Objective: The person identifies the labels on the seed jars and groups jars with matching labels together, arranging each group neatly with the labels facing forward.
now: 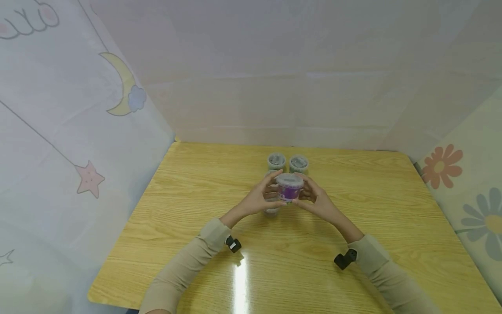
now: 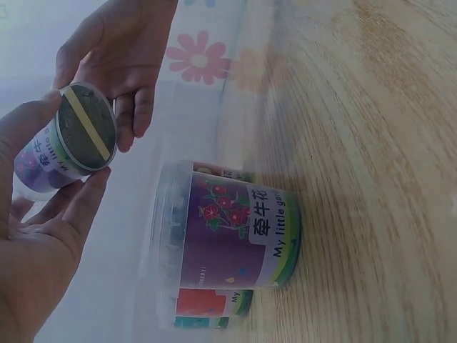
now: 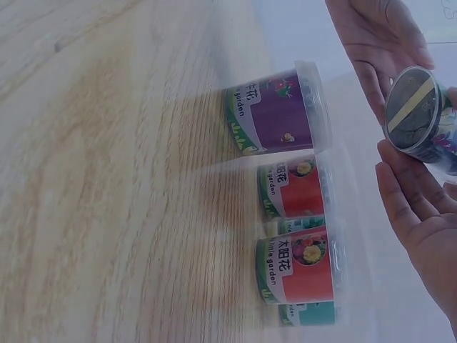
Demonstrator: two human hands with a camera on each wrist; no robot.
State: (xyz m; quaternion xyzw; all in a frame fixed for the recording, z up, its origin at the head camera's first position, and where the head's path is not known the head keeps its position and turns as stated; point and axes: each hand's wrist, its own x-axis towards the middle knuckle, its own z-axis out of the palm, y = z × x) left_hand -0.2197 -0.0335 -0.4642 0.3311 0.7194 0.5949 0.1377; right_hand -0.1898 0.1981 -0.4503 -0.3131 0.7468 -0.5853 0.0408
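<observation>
A plastic cup with a purple label and a clear lid is held up above the table between both hands. My left hand grips its left side, thumb low and fingers toward the rim. From the other side my right hand holds it in the same way. The left wrist view shows the cup's dark underside crossed by a pale yellow strip. Below stands another purple-labelled cup, upright on the table. Beyond it in the right wrist view are red-labelled cups and a teal-labelled one.
Two lidded cups stand farther back on the wooden table, one at left and one at right. Another cup is partly hidden by my left hand. Printed cloth walls border the table's back and sides.
</observation>
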